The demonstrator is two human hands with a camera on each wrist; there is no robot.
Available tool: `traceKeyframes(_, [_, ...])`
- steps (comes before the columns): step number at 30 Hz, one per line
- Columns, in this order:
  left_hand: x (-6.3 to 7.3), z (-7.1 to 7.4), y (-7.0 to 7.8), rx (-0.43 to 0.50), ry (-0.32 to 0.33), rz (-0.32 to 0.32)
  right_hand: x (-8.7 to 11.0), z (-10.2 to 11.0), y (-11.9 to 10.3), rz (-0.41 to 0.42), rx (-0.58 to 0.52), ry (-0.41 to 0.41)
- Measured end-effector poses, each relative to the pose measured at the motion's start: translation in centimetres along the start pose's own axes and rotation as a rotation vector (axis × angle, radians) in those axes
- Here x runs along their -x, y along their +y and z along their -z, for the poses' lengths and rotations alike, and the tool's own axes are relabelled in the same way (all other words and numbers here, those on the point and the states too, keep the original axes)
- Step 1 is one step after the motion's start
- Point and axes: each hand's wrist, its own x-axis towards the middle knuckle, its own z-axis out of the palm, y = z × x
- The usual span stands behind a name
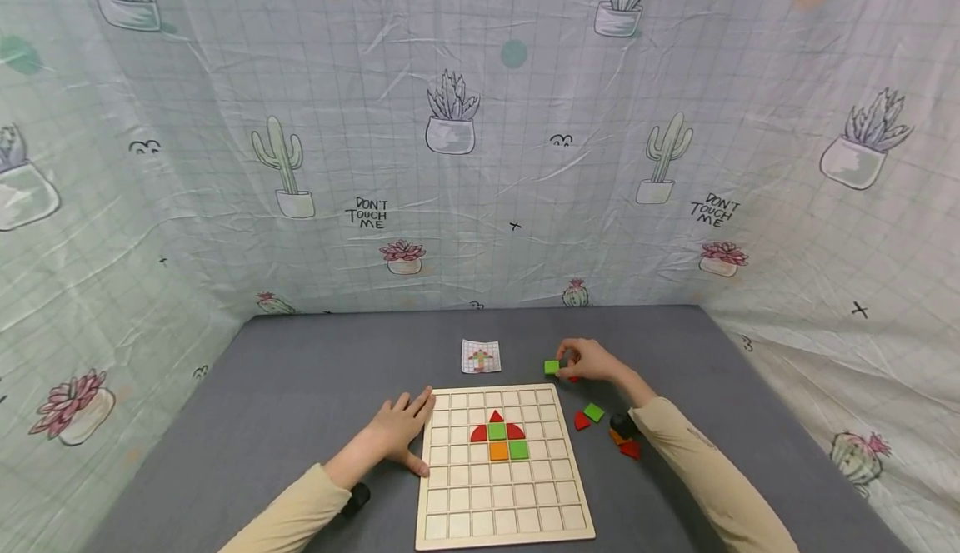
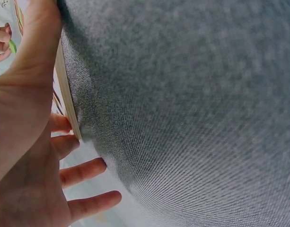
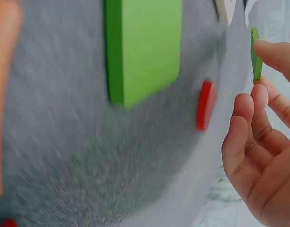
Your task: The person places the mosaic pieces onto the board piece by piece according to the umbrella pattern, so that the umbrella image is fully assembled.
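Observation:
My right hand (image 1: pixel 592 361) pinches a green square tile (image 1: pixel 552 367) between thumb and fingertips, beyond the board's far right corner. The right wrist view shows that tile (image 3: pixel 257 54) edge-on, the other fingers loosely bent. With fingers spread, my left hand (image 1: pixel 397 428) rests along the left edge of a light wooden grid board (image 1: pixel 459 503). In the board's upper middle lie a red triangle (image 1: pixel 496 416), two red curved pieces (image 1: pixel 479 434), a green square (image 1: pixel 497 431), an orange square (image 1: pixel 498 450) and another green square (image 1: pixel 518 450).
Right of the board are a loose green tile (image 1: pixel 594 412), a red piece (image 1: pixel 582 421), an orange piece (image 1: pixel 618 436) and another red one (image 1: pixel 630 450). A small printed pattern card (image 1: pixel 481 356) lies behind the board. A cactus-print curtain (image 1: pixel 517 178) hangs behind the grey table (image 1: pixel 315 370).

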Motion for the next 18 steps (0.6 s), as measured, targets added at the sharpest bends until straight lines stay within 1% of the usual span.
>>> traceKeyframes(4, [-0.1,0.0,-0.1,-0.007,-0.007,0.008,1.0,-0.7,-1.7,0.080,-0.020,-0.022])
traceKeyframes(11, [0.0,0.0,0.0,0.008,-0.007,0.000,2.3,-2.8,-4.3,0.196,-0.019,-0.041])
traceKeyframes(18, [0.0,0.0,0.1,0.006,-0.005,0.000,3.3,-4.4,-7.0,0.238,-0.048,-0.101])
